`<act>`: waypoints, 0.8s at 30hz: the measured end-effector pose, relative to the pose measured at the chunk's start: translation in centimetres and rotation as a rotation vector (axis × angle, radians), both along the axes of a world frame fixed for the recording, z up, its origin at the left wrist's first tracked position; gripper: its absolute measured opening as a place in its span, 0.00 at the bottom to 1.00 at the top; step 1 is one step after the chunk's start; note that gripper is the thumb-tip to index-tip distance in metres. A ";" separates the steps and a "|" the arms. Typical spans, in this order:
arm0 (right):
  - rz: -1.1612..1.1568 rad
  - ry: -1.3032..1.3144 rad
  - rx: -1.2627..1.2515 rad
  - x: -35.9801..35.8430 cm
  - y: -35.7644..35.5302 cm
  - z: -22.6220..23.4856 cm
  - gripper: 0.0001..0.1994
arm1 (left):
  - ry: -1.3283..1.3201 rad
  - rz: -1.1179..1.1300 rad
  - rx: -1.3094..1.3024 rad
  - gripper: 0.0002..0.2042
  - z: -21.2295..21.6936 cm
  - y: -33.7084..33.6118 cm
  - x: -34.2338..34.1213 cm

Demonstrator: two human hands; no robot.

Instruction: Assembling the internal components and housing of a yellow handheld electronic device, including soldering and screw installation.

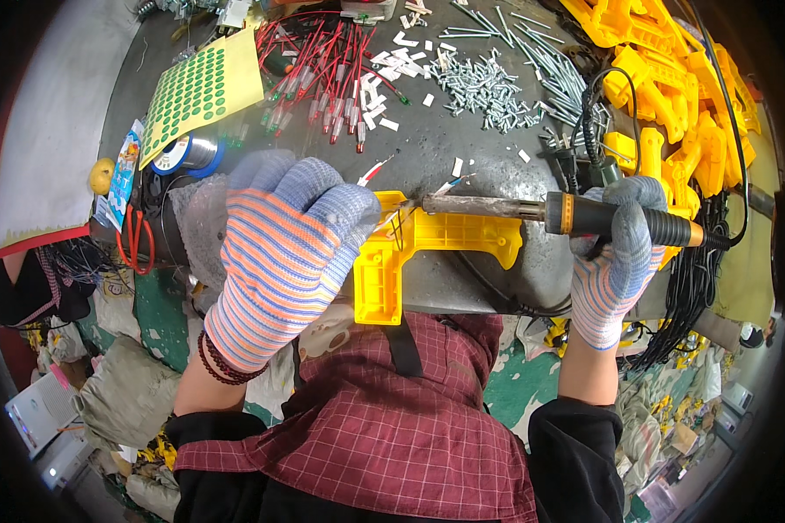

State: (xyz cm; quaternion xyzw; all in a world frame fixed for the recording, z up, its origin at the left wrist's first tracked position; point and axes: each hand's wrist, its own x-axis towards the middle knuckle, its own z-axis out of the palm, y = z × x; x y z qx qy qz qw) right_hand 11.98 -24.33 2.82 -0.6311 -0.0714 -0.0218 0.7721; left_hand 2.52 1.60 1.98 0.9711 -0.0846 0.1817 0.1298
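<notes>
Soldering is under way — left hand (275,253) clamped on the yellow part (427,244), right hand (615,253) wrapped around the iron (532,209). Next calls for a steady tip at the wires (397,222).

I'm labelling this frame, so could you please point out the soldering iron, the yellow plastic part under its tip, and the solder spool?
soldering iron (484,207): head view, on its metal barrel.
yellow plastic part (449,234): head view, on its flat top bar.
solder spool (190,154): head view, on its wound wire.
</notes>
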 end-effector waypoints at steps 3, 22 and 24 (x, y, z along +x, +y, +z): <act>0.021 -0.015 -0.025 0.1 -0.3 0.0 0.12 | -0.005 0.001 -0.008 0.11 -0.1 0.2 -0.1; -0.029 -0.063 -0.036 0.0 -0.6 -0.2 0.11 | 0.056 0.020 0.001 0.10 0.4 -0.2 0.4; -0.038 -0.055 -0.038 0.0 -0.7 -0.2 0.11 | 0.076 0.021 -0.004 0.10 0.4 -0.4 0.5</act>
